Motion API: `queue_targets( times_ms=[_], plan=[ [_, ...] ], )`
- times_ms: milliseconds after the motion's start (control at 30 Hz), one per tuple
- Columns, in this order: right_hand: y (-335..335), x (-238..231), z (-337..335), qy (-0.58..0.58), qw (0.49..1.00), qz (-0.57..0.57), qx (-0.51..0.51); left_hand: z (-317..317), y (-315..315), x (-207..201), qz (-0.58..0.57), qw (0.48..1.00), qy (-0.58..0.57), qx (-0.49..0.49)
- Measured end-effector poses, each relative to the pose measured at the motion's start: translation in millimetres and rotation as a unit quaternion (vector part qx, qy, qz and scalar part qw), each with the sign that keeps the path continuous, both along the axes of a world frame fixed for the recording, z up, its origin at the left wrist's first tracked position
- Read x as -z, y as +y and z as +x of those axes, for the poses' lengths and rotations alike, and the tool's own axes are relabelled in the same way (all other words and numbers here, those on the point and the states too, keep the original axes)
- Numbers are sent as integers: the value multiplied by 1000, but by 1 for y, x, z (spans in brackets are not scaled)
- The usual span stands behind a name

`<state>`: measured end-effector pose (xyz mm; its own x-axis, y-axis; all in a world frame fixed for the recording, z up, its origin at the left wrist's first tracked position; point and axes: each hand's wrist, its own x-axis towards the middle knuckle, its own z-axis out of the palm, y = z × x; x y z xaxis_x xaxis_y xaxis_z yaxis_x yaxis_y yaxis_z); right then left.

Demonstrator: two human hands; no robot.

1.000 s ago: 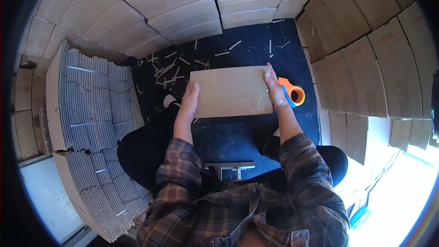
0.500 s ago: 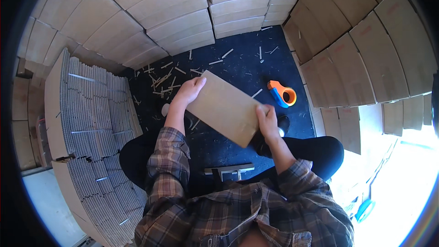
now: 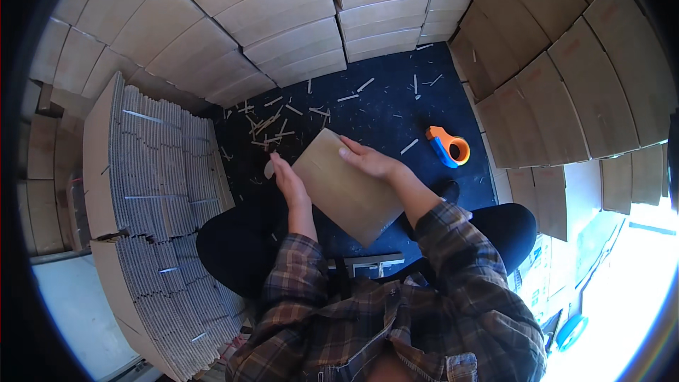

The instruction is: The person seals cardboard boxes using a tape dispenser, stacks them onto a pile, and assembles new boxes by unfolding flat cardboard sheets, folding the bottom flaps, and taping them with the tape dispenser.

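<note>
Head camera view shows the person's two bare hands in the middle, with one brown cardboard box [image 3: 346,187] between them. The right hand [image 3: 371,161] holds this box by its upper right edge, the thumb laid on the broad face. The left hand [image 3: 290,182] is at the left corner of the box, its fingers straight and spread only little; whether its palm presses on the cardboard, one cannot tell. The box is turned slantwise, one corner pointing down toward the person, above the dark floor [image 3: 385,110] and between the two knees, which are in dark trousers [image 3: 506,237].

Both forearms come out from brown plaid sleeves [image 3: 300,265]. Below the box, near the body, is a low metal frame [image 3: 375,263]. To the right of the box, well apart from the hands, an orange-and-blue tool [image 3: 437,141] with a round opening lies on the floor. Beyond the left hand, many pale narrow strips [image 3: 267,126] are scattered, some crossing each other.

Farther on the left stands a tall stack of flat cardboard [image 3: 166,163], its layered edges facing the person. Closed boxes [image 3: 286,18] are piled along the far side, and more brown cartons [image 3: 530,110] stand in rows on the right. At the lower right, strong light washes out the details.
</note>
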<state>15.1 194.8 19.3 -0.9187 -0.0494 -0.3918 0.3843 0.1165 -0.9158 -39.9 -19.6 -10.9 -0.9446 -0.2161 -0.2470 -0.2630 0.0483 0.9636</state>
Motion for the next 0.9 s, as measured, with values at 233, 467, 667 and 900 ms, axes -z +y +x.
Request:
queue_targets(
  times_ms=[233,467,667,900],
  plan=[
    [6,-4,-2,-124,985,-113,-33,12,9,15,188,979,-6,-80],
    [34,23,71,-158,987,-11,4,110,27,65,414,882,-219,49],
    [35,27,72,-136,986,-75,-53,136,30,126,421,865,-268,49],
    [46,10,97,-171,949,-263,12,134,52,102,419,856,-295,67]
  ],
)
